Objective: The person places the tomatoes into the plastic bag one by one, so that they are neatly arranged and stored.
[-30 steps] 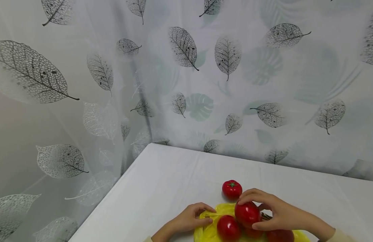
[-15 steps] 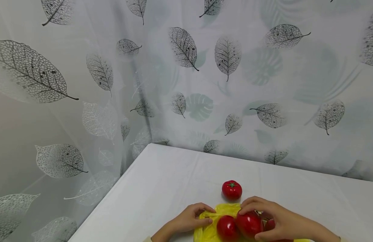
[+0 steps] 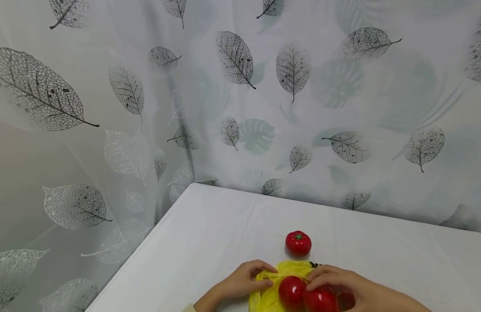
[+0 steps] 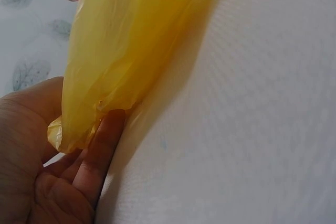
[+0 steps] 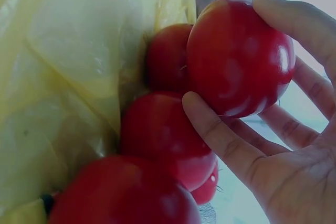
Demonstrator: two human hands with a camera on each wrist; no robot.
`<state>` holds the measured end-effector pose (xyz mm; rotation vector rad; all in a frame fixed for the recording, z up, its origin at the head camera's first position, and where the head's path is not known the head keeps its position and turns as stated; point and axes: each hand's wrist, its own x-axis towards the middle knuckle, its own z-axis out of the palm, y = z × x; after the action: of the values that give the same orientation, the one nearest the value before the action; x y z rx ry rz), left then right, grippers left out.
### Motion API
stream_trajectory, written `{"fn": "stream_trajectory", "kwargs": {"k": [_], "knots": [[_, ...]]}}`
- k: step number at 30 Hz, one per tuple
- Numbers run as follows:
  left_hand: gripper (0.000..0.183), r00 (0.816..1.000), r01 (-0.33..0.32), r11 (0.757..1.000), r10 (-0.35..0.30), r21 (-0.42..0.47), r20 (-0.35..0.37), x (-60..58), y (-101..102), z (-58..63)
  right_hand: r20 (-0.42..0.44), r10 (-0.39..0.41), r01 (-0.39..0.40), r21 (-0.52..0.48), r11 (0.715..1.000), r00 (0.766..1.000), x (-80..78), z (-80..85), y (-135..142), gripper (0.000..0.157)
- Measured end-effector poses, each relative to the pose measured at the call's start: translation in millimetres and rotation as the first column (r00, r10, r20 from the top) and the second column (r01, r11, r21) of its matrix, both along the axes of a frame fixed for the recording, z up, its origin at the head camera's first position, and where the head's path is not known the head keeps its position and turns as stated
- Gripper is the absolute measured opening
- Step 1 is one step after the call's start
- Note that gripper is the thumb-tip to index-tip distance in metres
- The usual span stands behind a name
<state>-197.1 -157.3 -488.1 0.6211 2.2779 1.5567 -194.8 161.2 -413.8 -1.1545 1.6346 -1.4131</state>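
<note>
A yellow plastic bag (image 3: 265, 299) lies at the table's front edge. My left hand (image 3: 246, 279) pinches its left edge; in the left wrist view the fingers (image 4: 105, 150) lie round the gathered plastic. My right hand (image 3: 353, 288) grips a glossy round red fruit (image 5: 239, 59) between thumb and fingers. In the head view, this held fruit sits beside another red fruit (image 3: 292, 291) that rests on the bag. Several more red fruits (image 5: 163, 137) lie below and beside the held one in the right wrist view. Their undersides are hidden.
A red tomato with a green calyx (image 3: 298, 243) stands on the white table (image 3: 224, 225) just beyond the bag. Behind and to the left hangs a pale curtain (image 3: 209, 99) with a leaf print.
My right hand has moved down toward the front edge with the red fruit, beside the one on the bag. The left hand keeps its place on the bag.
</note>
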Motion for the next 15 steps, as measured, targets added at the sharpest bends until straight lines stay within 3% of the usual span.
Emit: {"fn": "stream_trajectory", "kwargs": {"k": [4,9,15], "knots": [[0.022,1.0,0.001,1.0,-0.001,0.003,-0.002,-0.4,-0.6,0.7,-0.072,0.05,-0.053,-0.04,0.998,0.996,-2.9,-7.6,-0.6,0.055],[0.022,1.0,-0.002,1.0,0.002,0.002,0.001,-0.9,-0.8,1.1,-0.212,0.085,-0.092,-0.023,0.996,0.973,-9.7,-17.6,-0.7,0.048],[0.021,1.0,-0.003,1.0,0.003,0.007,0.004,-0.1,-0.1,1.0,-0.223,0.144,-0.16,-0.052,0.986,0.964,-10.8,-33.6,0.9,0.047]]}}
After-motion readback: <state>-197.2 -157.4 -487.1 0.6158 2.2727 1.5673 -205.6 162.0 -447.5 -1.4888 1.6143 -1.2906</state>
